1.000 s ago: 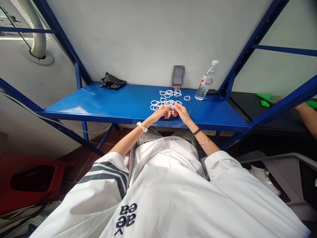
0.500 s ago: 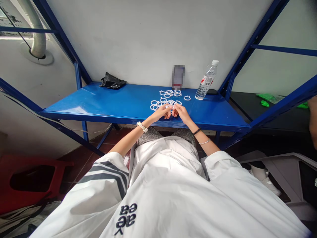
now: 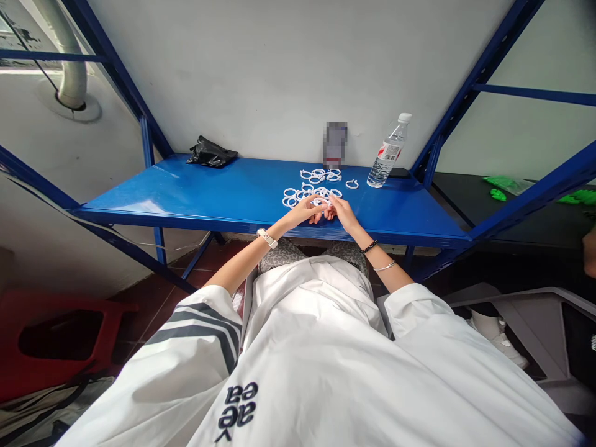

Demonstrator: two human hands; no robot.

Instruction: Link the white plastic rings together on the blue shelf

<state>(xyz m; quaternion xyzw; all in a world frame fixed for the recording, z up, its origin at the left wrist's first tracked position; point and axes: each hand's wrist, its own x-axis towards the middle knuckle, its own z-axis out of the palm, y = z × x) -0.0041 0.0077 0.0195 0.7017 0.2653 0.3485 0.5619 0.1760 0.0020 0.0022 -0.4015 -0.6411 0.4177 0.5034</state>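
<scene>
My left hand (image 3: 303, 211) and my right hand (image 3: 343, 213) meet near the table's front edge. Their fingers are closed and nearly touching, on a white plastic ring (image 3: 319, 202) that shows in part between them. Fingers hide the rest of it. Just beyond lies a loose pile of several white rings (image 3: 290, 197), like shower curtain rings. A second cluster of rings (image 3: 318, 176) sits farther back, and a single ring (image 3: 352, 184) with a small gap lies apart to the right.
On the blue table (image 3: 242, 192), a black plastic bag (image 3: 212, 153) lies at back left. A water bottle (image 3: 388, 152) stands at right, before a dark flat object (image 3: 399, 172). A blurred upright object (image 3: 335, 144) leans at the wall. Another person's hand (image 3: 590, 251) shows far right.
The fingers of my right hand have shifted slightly, and my left fingers have straightened a little. The other person's arm at far right has moved lower. The ring piles look the same.
</scene>
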